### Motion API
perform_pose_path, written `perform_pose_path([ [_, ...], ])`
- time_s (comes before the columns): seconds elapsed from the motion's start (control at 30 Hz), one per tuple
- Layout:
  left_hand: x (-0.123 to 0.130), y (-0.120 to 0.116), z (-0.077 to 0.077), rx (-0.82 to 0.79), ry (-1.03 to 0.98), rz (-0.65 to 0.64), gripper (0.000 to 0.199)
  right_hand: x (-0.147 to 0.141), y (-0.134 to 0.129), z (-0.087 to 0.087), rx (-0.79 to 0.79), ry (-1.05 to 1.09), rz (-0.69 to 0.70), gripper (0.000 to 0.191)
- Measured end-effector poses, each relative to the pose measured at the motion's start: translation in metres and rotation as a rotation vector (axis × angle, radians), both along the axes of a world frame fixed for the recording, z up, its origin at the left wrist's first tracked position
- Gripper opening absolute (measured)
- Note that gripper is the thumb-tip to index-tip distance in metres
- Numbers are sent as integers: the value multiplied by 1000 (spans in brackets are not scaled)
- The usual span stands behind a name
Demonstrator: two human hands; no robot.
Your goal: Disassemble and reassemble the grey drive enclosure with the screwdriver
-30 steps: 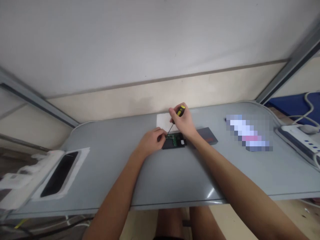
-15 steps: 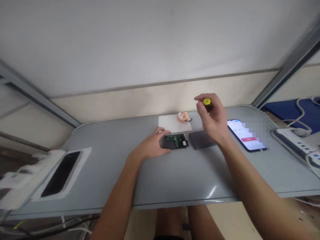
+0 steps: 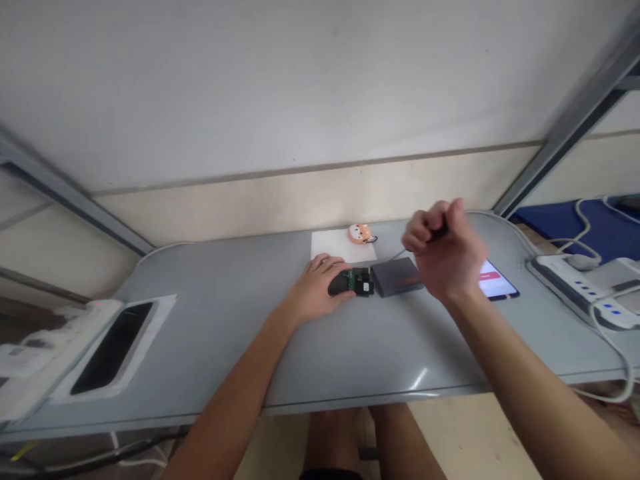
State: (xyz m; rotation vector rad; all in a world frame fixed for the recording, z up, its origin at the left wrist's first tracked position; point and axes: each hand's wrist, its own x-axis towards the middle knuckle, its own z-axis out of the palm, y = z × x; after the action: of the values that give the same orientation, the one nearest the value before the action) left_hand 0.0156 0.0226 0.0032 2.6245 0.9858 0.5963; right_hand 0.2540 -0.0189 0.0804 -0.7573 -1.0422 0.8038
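Observation:
My left hand [image 3: 320,287] grips a small black electronic device with a bare green circuit board [image 3: 361,283] by its long edges, flat on the table. Raised above the table to the right, my right hand [image 3: 447,253] is curled round a screwdriver [image 3: 440,231]. Only a bit of its dark handle and what looks like its thin shaft pointing down to the left show; the fingers hide the rest. Just right of the circuit board lies a dark grey flat cover [image 3: 397,277], below my right hand and apart from it.
An orange and white animal-faced case [image 3: 361,233] sits on white paper [image 3: 330,245] at the back. A lit phone [image 3: 497,283] lies partly behind my right hand, near a power strip [image 3: 583,287]. At left, a dark phone [image 3: 113,350] rests beside another power strip [image 3: 65,350].
My right hand has turned over, so the screwdriver's yellow handle end no longer shows and its shaft points down to the left. My left hand has slid further over the circuit board.

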Motion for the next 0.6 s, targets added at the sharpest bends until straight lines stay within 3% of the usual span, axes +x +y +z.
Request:
perform_pose_path([
  [0.1, 4, 0, -2, 22, -32, -7, 48, -29, 25, 2, -109, 73, 116, 59],
  [0.23, 7, 0, -2, -5, 9, -8, 44, -48, 47, -20, -186, 177, 162, 58],
  [0.37, 8, 2, -3, -2, 54, -5, 39, -49, 51, -33, -205, 161, 167, 55],
  [0.6, 8, 3, -3, 42, 93, -11, 33, -41, 52, -34, -219, 191, 165, 53],
])
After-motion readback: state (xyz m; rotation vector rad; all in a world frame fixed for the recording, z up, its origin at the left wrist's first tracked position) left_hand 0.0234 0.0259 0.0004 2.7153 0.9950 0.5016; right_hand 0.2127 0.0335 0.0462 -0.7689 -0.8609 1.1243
